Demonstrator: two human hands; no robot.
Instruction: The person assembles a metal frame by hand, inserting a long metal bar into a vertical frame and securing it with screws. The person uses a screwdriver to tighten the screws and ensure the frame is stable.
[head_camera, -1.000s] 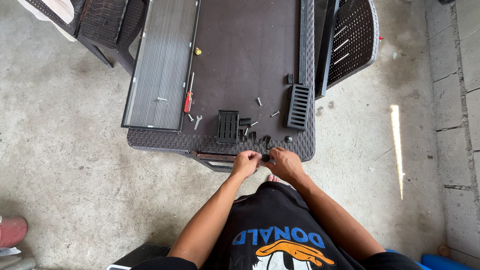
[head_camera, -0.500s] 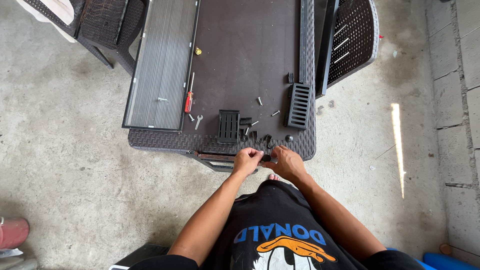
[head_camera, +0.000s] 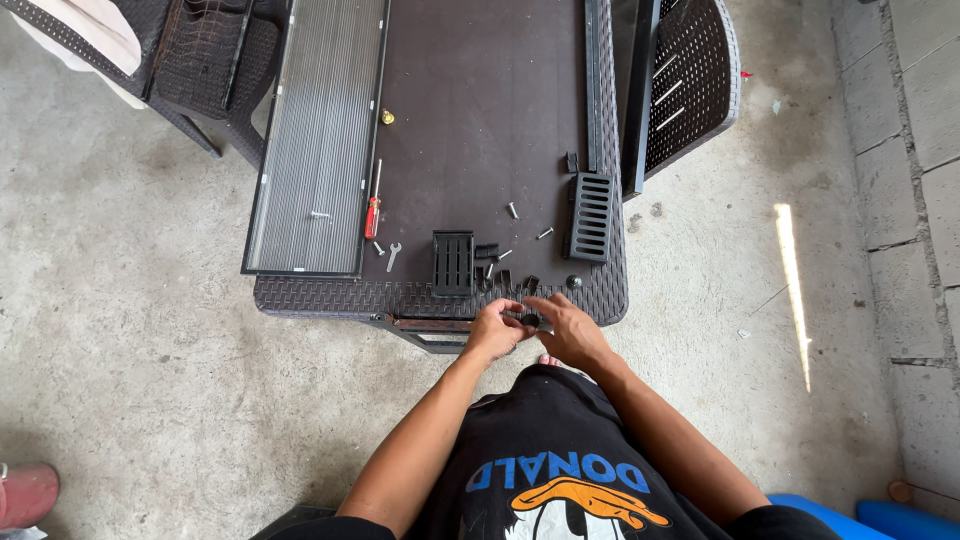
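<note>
The fingers of the left hand and those of the right hand meet on one small black plastic piece, pinching it from both sides at the near edge of the dark woven-wicker tabletop. Half a second ago the hands sat slightly apart over the same spot. Now the fingertips have closed in around the piece, so the work has stayed in place and the grip has tightened. Just beyond the fingers lie a black slotted rectangular grille, loose silver screws and other small black bits. Further right lies a longer black vented grille, and to the left a small silver spanner, a red-handled screwdriver and a long ribbed grey panel.
</note>
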